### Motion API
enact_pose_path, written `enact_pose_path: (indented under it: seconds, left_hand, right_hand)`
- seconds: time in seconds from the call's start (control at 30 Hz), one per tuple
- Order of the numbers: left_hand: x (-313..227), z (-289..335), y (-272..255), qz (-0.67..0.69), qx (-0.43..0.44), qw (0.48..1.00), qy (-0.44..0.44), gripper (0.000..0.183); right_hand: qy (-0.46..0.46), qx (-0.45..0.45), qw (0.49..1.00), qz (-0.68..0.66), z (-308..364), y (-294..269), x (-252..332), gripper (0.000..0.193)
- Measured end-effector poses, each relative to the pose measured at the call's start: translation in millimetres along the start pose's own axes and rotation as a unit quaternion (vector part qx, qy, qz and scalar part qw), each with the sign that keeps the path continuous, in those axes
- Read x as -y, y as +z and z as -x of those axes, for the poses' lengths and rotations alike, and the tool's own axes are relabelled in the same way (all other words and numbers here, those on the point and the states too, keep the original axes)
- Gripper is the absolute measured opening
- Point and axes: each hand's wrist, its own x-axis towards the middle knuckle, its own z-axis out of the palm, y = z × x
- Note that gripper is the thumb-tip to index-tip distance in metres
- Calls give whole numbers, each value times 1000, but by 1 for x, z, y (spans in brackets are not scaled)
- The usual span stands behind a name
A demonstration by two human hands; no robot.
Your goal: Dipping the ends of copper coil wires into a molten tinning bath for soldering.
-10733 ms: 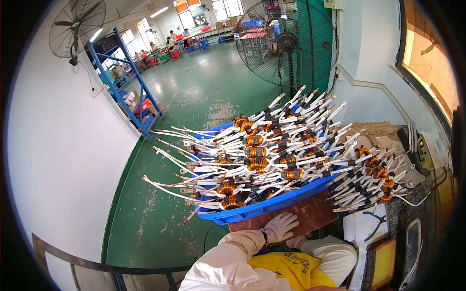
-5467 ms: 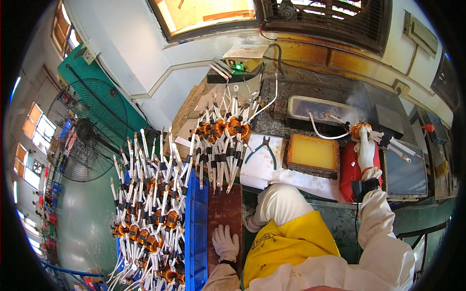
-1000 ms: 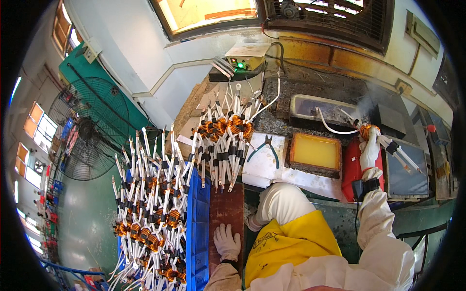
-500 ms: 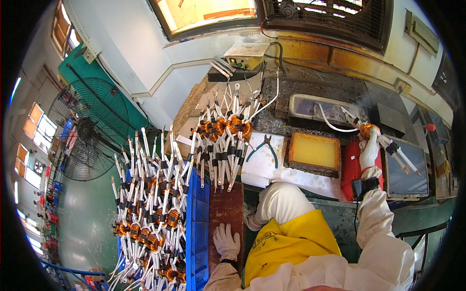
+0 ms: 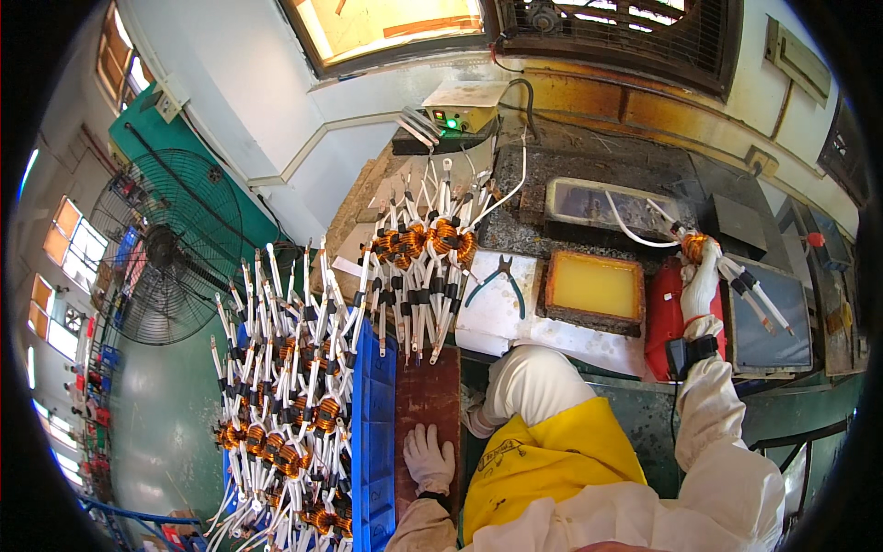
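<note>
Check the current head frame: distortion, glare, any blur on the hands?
Head view: fisheye bends edges toward the black rim; head view: bright window looks partly washed out; head view: pale glare on the green floor; head view: no obvious motion blur on the left hand or the right hand holding the coil.

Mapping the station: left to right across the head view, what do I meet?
Black fan, blue crate, gloved left hand, pliers, yellow-filled tray, gloved right hand holding a copper-wound coil.
</note>
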Motion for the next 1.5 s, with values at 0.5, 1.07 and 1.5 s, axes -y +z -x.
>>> enact_pose_path:
  seconds: [0.5, 1.07, 1.5]
  left_hand:
    - [2, 2, 5, -9, -12, 1000, 2, 45]
    - [1, 2, 4, 1, -16, 1000, 3, 46]
    - [2, 2, 2, 1, 9, 1000, -7, 47]
  right_hand:
    - [3, 14, 998, 67, 6, 13, 24, 39]
    - [26, 12, 991, 133, -10, 4, 27, 54]
    - [-29, 22, 979, 198, -16, 3, 30, 51]
